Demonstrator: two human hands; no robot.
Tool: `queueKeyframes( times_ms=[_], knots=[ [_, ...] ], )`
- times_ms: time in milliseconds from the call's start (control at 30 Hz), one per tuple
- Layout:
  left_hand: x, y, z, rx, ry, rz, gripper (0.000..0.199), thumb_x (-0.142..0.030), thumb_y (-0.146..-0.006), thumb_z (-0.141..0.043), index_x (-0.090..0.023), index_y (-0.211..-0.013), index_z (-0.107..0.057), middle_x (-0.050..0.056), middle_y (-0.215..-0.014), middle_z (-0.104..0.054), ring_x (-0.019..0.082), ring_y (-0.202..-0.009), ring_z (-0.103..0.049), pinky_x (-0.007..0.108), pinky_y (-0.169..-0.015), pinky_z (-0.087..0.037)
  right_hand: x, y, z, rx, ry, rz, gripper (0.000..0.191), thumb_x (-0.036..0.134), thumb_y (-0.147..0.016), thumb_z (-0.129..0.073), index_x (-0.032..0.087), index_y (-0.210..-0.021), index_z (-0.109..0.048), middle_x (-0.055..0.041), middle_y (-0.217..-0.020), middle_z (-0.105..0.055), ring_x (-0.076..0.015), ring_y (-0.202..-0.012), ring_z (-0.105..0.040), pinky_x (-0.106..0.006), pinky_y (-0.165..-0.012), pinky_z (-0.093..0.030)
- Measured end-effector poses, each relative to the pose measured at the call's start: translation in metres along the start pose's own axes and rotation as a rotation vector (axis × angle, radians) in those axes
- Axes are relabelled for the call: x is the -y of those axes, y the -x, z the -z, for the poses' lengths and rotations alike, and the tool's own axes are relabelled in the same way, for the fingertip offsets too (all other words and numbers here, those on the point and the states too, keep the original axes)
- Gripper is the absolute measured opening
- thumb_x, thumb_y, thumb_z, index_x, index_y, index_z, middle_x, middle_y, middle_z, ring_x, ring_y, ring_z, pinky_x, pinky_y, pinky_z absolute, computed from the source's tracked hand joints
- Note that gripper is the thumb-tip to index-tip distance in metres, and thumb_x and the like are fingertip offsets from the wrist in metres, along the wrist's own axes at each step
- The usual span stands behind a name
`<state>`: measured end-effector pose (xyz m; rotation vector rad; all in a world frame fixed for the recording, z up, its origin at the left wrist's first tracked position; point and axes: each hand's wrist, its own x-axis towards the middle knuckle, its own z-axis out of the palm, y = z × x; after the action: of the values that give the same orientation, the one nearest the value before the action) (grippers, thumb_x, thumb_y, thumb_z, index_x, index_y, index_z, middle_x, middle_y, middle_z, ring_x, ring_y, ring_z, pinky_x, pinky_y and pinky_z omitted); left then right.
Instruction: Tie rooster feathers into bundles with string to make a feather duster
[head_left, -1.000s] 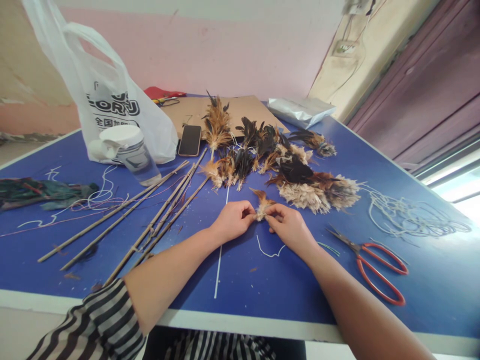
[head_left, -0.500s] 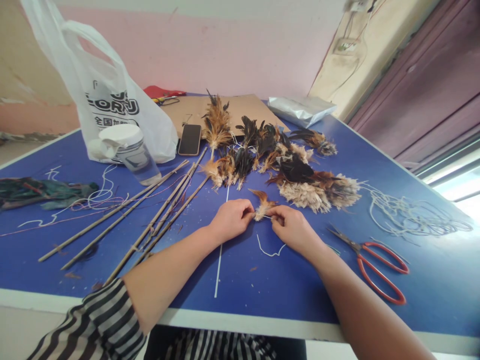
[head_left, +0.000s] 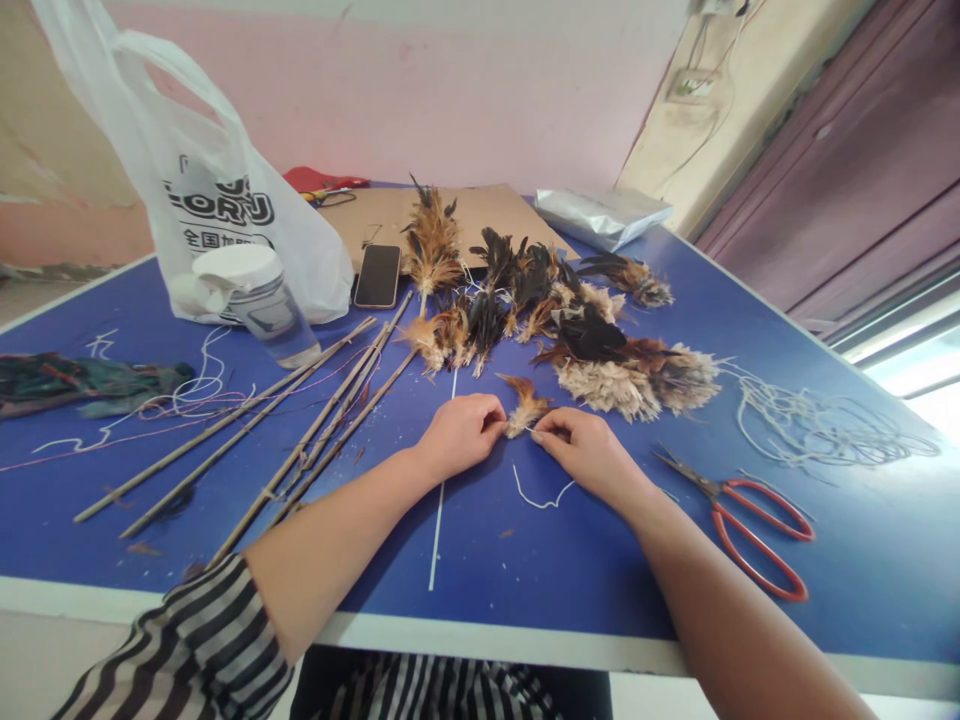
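Note:
A small tuft of brown and cream feathers (head_left: 527, 402) is between my two hands, just above the blue table. My left hand (head_left: 469, 432) pinches its pale lower end from the left. On the other side, my right hand (head_left: 576, 440) is closed in a pinch on a thin white string (head_left: 531, 430) at the tuft's base. The string's loose tail (head_left: 541, 505) curves over the table below my right hand. Beyond the hands lie bundles of dark, brown and cream feathers (head_left: 611, 385).
Red-handled scissors (head_left: 765, 515) lie open at right, near tangled string (head_left: 817, 425). Thin sticks (head_left: 315, 455) cover the left side. A lidded jug (head_left: 259, 305), white plastic bag (head_left: 247, 220), phone (head_left: 377, 276), cardboard (head_left: 502, 210) and silver pouch (head_left: 604, 215) stand or lie farther back.
My right hand's fingertips have shifted slightly left and now pinch the string nearer the tuft. My left hand stays at the tuft. The whole view has moved a little.

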<state>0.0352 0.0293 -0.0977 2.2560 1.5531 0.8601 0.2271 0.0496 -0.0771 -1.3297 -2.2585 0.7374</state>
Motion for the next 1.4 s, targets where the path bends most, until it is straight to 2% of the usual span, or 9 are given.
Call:
queueKeyframes(
  times_ms=[200,467,667,767,867,1000,1100,1233,1400],
  knots=[
    [0.001,0.000,0.000,-0.008,-0.009,0.002,0.008,-0.022,-0.076,-0.052,-0.017,-0.071,-0.057,0.001,-0.071,-0.059,0.013,-0.065,-0.052,0.023,-0.059,-0.037,-0.003,0.000,0.000,0.007,0.002,0.011,0.019,0.027,-0.077,-0.046,0.018,-0.071,-0.061,-0.0008,-0.069,-0.062,-0.0132,-0.064,-0.053,-0.024,-0.061,-0.037],
    [-0.003,0.004,-0.002,0.002,-0.078,0.034,0.007,-0.018,-0.074,-0.049,-0.018,-0.068,-0.053,0.001,-0.068,-0.057,0.013,-0.063,-0.051,0.024,-0.058,-0.035,0.003,0.002,-0.005,-0.017,0.293,0.058,0.013,0.020,-0.075,-0.044,0.018,-0.065,-0.052,-0.0014,-0.069,-0.058,-0.0120,-0.061,-0.049,-0.022,-0.057,-0.032],
    [-0.005,0.005,-0.005,0.009,-0.134,0.050,0.008,-0.017,-0.073,-0.048,-0.019,-0.068,-0.053,0.001,-0.068,-0.057,0.014,-0.063,-0.050,0.025,-0.058,-0.034,0.007,0.004,-0.008,0.000,0.363,0.060,0.014,0.018,-0.075,-0.042,0.018,-0.066,-0.052,-0.0034,-0.070,-0.058,-0.0124,-0.062,-0.049,-0.022,-0.060,-0.033],
    [-0.004,0.003,-0.003,0.025,-0.123,0.085,0.007,-0.018,-0.073,-0.049,-0.018,-0.068,-0.055,0.001,-0.069,-0.058,0.014,-0.064,-0.051,0.025,-0.059,-0.035,0.005,0.004,-0.008,0.008,0.309,0.051,0.015,0.020,-0.076,-0.043,0.018,-0.066,-0.054,-0.0030,-0.071,-0.059,-0.0127,-0.064,-0.050,-0.023,-0.061,-0.034],
    [-0.003,0.000,0.000,0.043,-0.070,0.141,0.010,-0.025,-0.075,-0.052,-0.018,-0.071,-0.056,0.001,-0.070,-0.059,0.013,-0.064,-0.052,0.024,-0.059,-0.037,0.002,0.004,-0.001,0.082,0.164,0.002,0.015,0.027,-0.075,-0.049,0.019,-0.072,-0.061,-0.0024,-0.075,-0.062,-0.0135,-0.066,-0.054,-0.023,-0.061,-0.037],
    [-0.007,-0.001,0.003,0.027,-0.057,0.158,0.032,-0.049,-0.073,-0.053,-0.018,-0.076,-0.059,0.001,-0.070,-0.059,0.014,-0.066,-0.052,0.025,-0.061,-0.039,-0.001,0.004,0.018,0.190,0.032,-0.058,0.030,0.035,-0.068,-0.059,0.018,-0.091,-0.066,-0.0032,-0.082,-0.066,-0.0153,-0.068,-0.057,-0.025,-0.064,-0.041],
    [-0.013,-0.001,0.000,0.024,-0.106,0.133,0.039,-0.056,-0.072,-0.050,-0.019,-0.074,-0.061,0.002,-0.072,-0.059,0.014,-0.067,-0.053,0.026,-0.061,-0.038,-0.005,0.005,0.029,0.257,0.014,-0.045,0.025,0.033,-0.069,-0.057,0.018,-0.085,-0.068,-0.0037,-0.083,-0.068,-0.0174,-0.073,-0.059,-0.026,-0.068,-0.043],
    [-0.021,-0.002,-0.009,0.024,-0.158,0.104,0.030,-0.049,-0.072,-0.055,-0.021,-0.074,-0.062,0.002,-0.075,-0.059,0.014,-0.067,-0.053,0.025,-0.058,-0.037,-0.007,0.005,0.033,0.330,-0.046,-0.009,0.021,0.029,-0.072,-0.052,0.018,-0.078,-0.069,-0.0030,-0.079,-0.069,-0.0180,-0.073,-0.061,-0.027,-0.067,-0.043],
    [-0.020,-0.004,-0.015,-0.010,-0.091,0.114,0.014,-0.032,-0.072,-0.058,-0.020,-0.069,-0.063,0.001,-0.072,-0.060,0.014,-0.065,-0.054,0.025,-0.058,-0.038,-0.004,0.005,0.035,0.307,-0.175,0.007,0.023,0.030,-0.071,-0.053,0.016,-0.081,-0.069,-0.0028,-0.076,-0.067,-0.0159,-0.067,-0.058,-0.026,-0.063,-0.043]
  ],
)
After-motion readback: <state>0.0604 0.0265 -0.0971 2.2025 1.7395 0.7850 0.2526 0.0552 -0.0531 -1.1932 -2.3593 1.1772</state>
